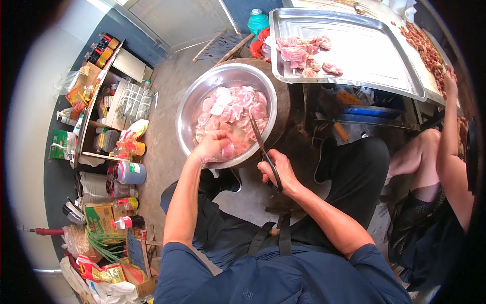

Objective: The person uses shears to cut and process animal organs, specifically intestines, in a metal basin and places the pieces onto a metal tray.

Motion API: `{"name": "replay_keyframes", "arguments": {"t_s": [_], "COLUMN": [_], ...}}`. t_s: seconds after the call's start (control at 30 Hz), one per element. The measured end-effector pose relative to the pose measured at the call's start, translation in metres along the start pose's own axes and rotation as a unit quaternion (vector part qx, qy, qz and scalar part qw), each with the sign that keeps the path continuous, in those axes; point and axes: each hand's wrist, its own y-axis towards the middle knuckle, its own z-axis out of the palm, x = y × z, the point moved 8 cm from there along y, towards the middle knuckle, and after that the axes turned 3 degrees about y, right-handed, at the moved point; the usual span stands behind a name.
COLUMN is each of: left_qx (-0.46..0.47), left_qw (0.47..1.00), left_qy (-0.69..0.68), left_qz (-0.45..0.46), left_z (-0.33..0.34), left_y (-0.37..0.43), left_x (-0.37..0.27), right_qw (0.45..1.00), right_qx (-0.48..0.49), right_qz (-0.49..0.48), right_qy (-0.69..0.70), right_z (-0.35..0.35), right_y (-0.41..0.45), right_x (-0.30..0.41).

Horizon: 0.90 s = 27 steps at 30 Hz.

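A round metal basin point(185, 91) of raw meat pieces point(233, 102) in cloudy liquid stands before me on a round wooden surface. Over its near left part, my left hand point(215, 146) pinches a small piece of raw meat point(228, 151). My right hand point(279, 171) holds the dark handles of a pair of scissors point(259, 136), whose blades point over the basin's right side; whether they are parted I cannot tell. To the upper right, a large metal tray point(364, 53) holds more raw meat pieces point(296, 53) at its left end.
Another person's arm point(452, 95) reaches to a heap of cut meat point(421, 41) at the far right; their knee is beside mine. A teal bottle point(257, 22) stands behind the tray's left corner. Shelves with bottles and packages point(133, 102) line the left wall. A wooden-handled tool point(340, 131) is below the tray.
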Motion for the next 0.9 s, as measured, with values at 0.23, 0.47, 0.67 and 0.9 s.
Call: {"name": "replay_keyframes", "arguments": {"t_s": [0.23,0.47,0.67,0.9], "left_qx": [-0.031,-0.036,-0.083,-0.164], "left_qw": [0.908,0.927,0.92,0.921], "left_qy": [-0.416,-0.369,-0.372,-0.346], "left_qz": [-0.045,0.058,0.096,0.065], "left_z": [0.006,0.004,0.003,0.001], "left_y": [-0.007,-0.003,-0.001,-0.01], "left_x": [-0.028,-0.026,-0.035,-0.041], "right_qw": [1.0,1.0,0.999,0.999], "right_qx": [-0.005,0.002,0.005,0.012], "right_qz": [0.006,0.003,0.002,0.005], "right_qy": [-0.006,-0.013,-0.031,-0.048], "right_z": [-0.002,0.002,0.002,0.003], "right_y": [-0.002,-0.003,-0.003,-0.004], "right_x": [0.003,0.005,0.002,0.002]}}
